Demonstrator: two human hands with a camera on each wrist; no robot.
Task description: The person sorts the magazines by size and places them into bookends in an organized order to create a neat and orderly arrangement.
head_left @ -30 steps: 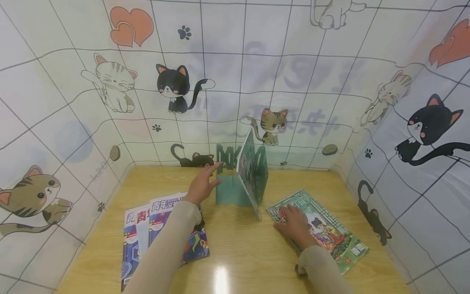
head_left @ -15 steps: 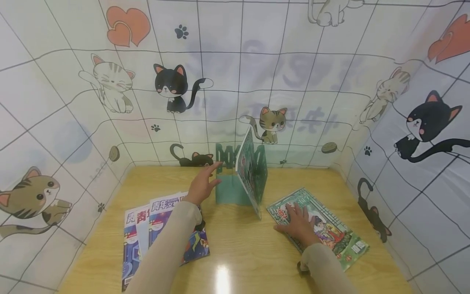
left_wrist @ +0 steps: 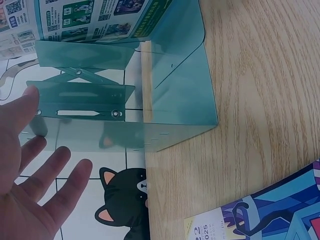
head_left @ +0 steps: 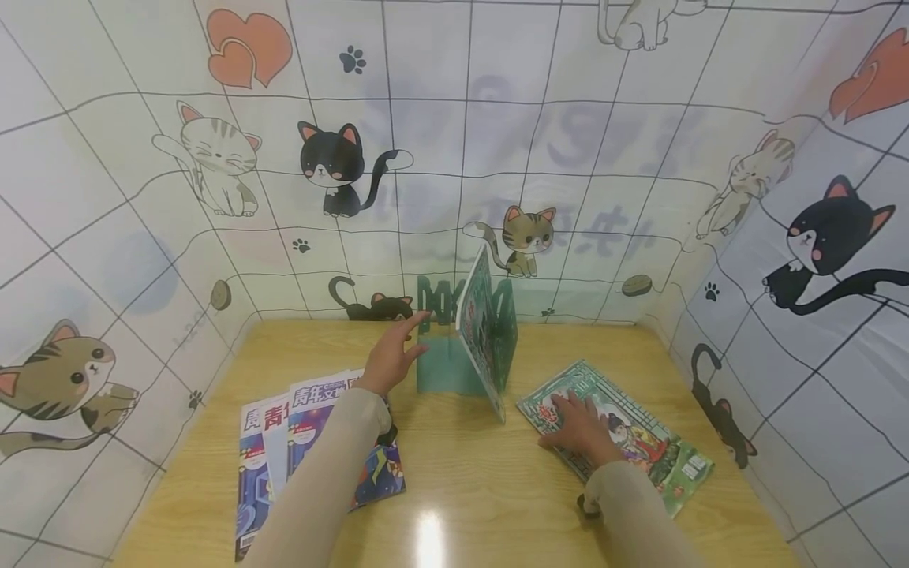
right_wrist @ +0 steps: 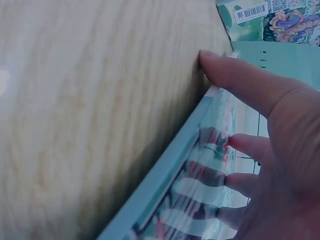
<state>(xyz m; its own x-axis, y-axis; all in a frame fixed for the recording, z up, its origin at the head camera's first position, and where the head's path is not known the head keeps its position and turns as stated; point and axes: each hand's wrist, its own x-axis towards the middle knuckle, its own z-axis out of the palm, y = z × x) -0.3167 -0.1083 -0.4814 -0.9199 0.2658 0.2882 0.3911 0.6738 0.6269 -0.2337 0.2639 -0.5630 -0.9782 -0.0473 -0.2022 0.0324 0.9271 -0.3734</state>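
A green bookend [head_left: 449, 369] stands at the back of the table, with a magazine [head_left: 474, 319] upright and tilted in it. My left hand [head_left: 387, 359] is held at the bookend's left end plate, thumb and fingers spread and nothing gripped. On the right lies a green illustrated magazine [head_left: 685, 473], set at an angle. My right hand [head_left: 581, 432] rests on its upper left part. In the right wrist view, the fingertips [right_wrist: 237, 142] touch the glossy cover and the thumb [right_wrist: 235, 72] reaches over the magazine's edge [right_wrist: 165, 155].
Several purple and blue magazines [head_left: 312, 414] lie fanned on the left, partly under my left forearm. A cat-printed cloth [head_left: 440, 158] walls in the wooden table [head_left: 454, 481] at the back and sides. Light glares off the table's near middle.
My right hand has slid slightly to the right over the magazine, and the magazine's near end has shifted slightly away. My left hand stays at the bookend.
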